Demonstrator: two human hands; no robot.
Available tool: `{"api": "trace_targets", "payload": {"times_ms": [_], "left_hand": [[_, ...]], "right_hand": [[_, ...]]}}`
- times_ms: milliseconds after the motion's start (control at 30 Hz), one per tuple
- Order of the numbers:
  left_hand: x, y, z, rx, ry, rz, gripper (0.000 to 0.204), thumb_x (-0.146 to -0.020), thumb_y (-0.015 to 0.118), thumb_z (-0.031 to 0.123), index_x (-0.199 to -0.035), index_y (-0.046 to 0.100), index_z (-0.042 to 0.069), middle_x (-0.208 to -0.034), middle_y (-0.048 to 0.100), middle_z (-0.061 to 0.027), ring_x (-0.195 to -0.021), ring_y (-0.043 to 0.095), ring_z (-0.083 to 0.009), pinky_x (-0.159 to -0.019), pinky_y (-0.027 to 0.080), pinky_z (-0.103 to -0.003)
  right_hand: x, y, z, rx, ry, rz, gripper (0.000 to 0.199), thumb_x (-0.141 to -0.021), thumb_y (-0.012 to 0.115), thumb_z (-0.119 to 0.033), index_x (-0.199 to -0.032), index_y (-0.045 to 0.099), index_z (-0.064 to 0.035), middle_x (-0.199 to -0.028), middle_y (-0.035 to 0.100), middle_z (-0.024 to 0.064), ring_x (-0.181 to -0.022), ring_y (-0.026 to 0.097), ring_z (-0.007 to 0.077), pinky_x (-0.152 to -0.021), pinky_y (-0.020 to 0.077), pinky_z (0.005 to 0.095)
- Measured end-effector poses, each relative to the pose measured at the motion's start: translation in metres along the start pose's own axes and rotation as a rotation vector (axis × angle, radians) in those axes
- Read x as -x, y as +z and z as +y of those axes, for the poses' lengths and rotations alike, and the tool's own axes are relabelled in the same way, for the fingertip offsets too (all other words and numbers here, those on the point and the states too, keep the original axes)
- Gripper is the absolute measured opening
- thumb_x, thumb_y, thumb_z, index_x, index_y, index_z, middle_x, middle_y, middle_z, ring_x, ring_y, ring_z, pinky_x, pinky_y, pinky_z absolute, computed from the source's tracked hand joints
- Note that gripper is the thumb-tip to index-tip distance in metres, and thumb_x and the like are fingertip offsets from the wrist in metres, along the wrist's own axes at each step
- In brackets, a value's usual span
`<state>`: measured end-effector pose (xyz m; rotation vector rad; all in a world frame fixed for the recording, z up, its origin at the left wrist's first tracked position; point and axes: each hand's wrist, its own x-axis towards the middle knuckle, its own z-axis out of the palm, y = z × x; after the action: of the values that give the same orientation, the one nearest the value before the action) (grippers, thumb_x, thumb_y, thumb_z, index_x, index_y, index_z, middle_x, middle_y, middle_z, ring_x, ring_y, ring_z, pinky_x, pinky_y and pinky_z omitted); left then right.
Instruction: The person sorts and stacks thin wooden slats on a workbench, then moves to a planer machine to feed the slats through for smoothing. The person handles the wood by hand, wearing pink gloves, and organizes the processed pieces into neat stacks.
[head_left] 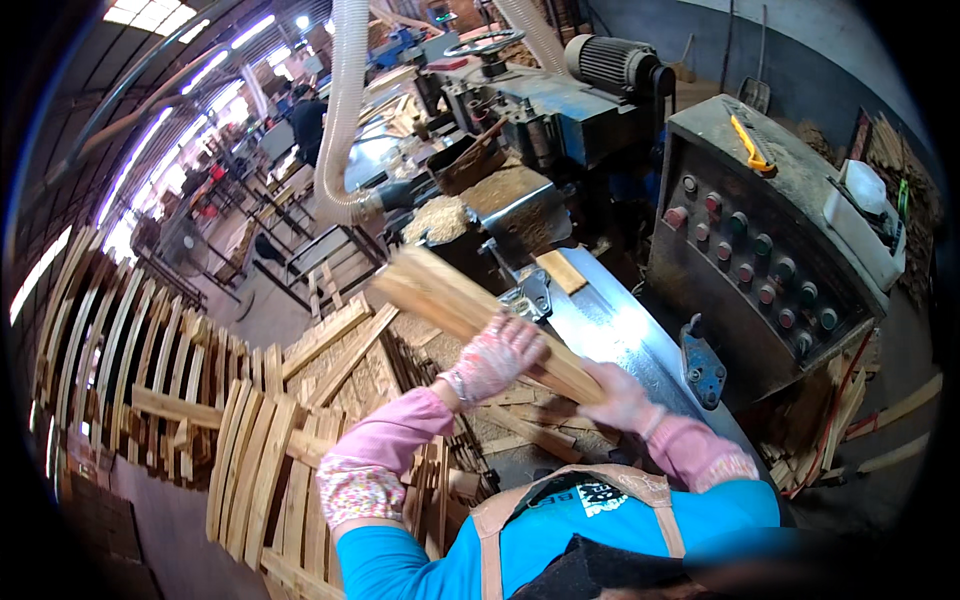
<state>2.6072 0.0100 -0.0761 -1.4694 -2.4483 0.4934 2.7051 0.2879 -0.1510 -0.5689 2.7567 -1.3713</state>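
A pale wooden board (440, 297) slants in front of me, its far end up and to the left, blurred. My left hand (497, 357), in a patterned glove, is closed over the board's middle. Around its near end my right hand (622, 400) is closed, also gloved. The board is beside the shiny metal bed (625, 325) of a woodworking machine; I cannot tell whether they touch. On that bed lies a short wooden piece (561, 270), just past a small metal bracket (535, 297).
A control box (740, 235) with several buttons stands right, a yellow utility knife (752, 143) on top. Wood strips (255, 475) are stacked at left. Shavings (437, 219) lie on the machine near a clear hose (343, 120). A blue clamp-like fitting (703, 370) sits on the bed's right edge.
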Motion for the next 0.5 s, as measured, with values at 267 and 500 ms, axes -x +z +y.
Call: {"api": "trace_targets", "payload": {"times_ms": [267,500], "left_hand": [[0.018,0.017,0.024,0.279,-0.074,0.029,0.070,-0.079,0.080,0.030,-0.142,0.057,0.010,-0.142,0.062,-0.0123,-0.135,0.056,-0.0312,-0.121,0.035,-0.058],[0.050,-0.017,0.004,0.296,-0.252,0.006,0.067,-0.080,0.082,0.029,-0.138,0.056,0.010,-0.137,0.062,-0.0101,-0.131,0.058,-0.0275,-0.119,0.037,-0.057]], "right_hand": [[0.184,0.034,0.094,0.783,0.535,0.370,0.074,-0.073,0.086,-0.034,-0.141,0.061,-0.0165,-0.135,0.060,0.0169,-0.120,0.058,0.0406,-0.100,0.0468,0.0536],[-0.050,0.062,0.176,0.747,0.193,0.652,0.070,-0.084,0.083,-0.036,-0.148,0.058,-0.0205,-0.138,0.061,0.0160,-0.123,0.059,0.0399,-0.102,0.0487,0.0520]]}}
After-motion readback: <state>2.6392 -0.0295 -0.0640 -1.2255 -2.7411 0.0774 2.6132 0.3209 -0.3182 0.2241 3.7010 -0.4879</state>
